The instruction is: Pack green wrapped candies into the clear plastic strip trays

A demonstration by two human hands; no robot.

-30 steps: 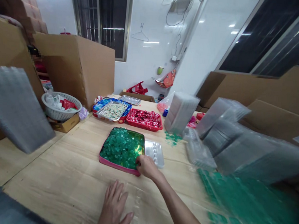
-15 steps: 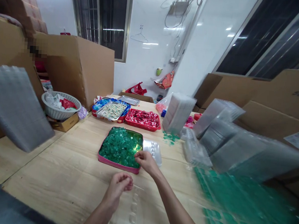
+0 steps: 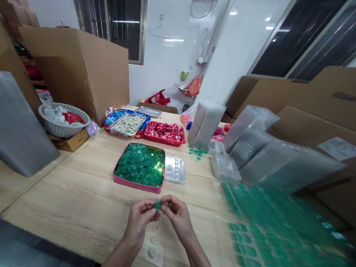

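Between my left hand (image 3: 140, 220) and my right hand (image 3: 178, 215), a small green piece (image 3: 157, 205) is pinched by the fingertips of both. Under my hands lies a clear plastic tray (image 3: 152, 251) with moulded cavities, partly hidden by my left hand and wrist. Just beyond, a pink-rimmed tin (image 3: 137, 185) holds a heap of green translucent pieces (image 3: 137, 163). A silvery clear tray (image 3: 175, 170) rests against the tin's right side.
A red tray (image 3: 164, 141) of red wrappers and a metal tray (image 3: 128, 124) of pale pieces stand farther back. Green-filled trays (image 3: 269, 229) spread at right, near stacked plastic trays (image 3: 207, 123). At left is a white basket (image 3: 63, 129).
My right hand has come back from the tin's edge to meet my left hand, and a green piece now shows between them. The view has shifted slightly.
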